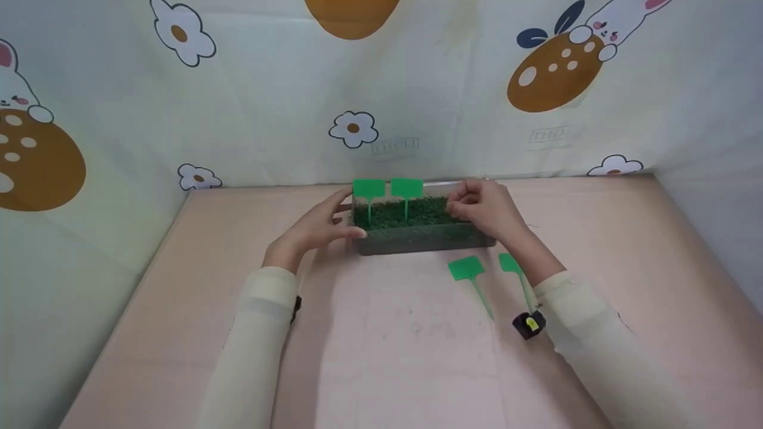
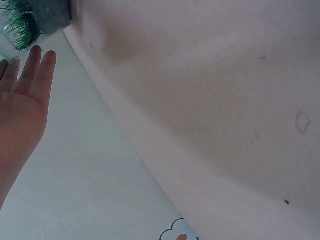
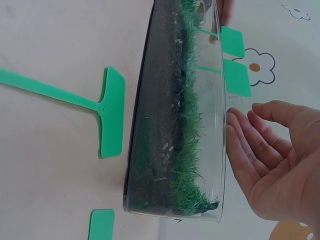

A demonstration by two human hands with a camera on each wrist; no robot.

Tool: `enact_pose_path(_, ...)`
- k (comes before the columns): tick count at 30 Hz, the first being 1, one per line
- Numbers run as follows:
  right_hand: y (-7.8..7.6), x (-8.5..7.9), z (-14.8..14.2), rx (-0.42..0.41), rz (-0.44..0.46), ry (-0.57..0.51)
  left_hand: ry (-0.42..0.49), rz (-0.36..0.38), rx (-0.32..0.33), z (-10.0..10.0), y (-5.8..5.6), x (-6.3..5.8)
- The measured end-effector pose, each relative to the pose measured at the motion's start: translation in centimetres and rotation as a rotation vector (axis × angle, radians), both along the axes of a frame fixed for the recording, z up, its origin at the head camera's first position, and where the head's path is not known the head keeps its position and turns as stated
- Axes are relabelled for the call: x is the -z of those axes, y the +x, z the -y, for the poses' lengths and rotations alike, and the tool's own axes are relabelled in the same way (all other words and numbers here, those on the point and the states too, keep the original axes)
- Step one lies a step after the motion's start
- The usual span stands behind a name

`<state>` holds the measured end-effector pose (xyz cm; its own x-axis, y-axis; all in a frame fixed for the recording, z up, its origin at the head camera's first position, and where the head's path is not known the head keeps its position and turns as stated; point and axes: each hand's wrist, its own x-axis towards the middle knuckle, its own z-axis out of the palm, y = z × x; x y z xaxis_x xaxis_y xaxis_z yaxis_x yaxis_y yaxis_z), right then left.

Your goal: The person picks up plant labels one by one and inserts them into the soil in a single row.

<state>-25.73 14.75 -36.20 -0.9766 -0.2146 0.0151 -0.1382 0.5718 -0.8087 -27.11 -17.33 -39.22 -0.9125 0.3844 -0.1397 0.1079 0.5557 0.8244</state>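
Observation:
A clear plastic box (image 1: 426, 239) holds dark soil topped with green grass (image 3: 187, 165). Two green plant labels (image 1: 369, 189) (image 1: 407, 188) stand upright in its left half. At the left end, my left hand (image 1: 319, 223) rests against the box with fingers spread and thumb along the front; only part of this hand (image 2: 22, 110) shows in the left wrist view. My right hand (image 1: 486, 205) hovers at the box's right part, fingers loosely bent. In the right wrist view that hand (image 3: 280, 155) is by the rim, thumb apart from fingers, nothing held.
Two more green plant labels lie on the pink tabletop (image 1: 405, 345) in front of the box: one label (image 1: 467, 269) in full view, the other (image 1: 511, 263) partly behind my right wrist. A patterned cloth wall (image 1: 268, 119) rises close behind the box.

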Motion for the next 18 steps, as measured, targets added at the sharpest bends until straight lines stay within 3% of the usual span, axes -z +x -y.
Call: enact_pose_path(18, 1.2, -0.1, -0.6, 0.002, -0.021, -0.004, 0.029, -0.007, 0.017, 0.1, 0.0, 0.1)
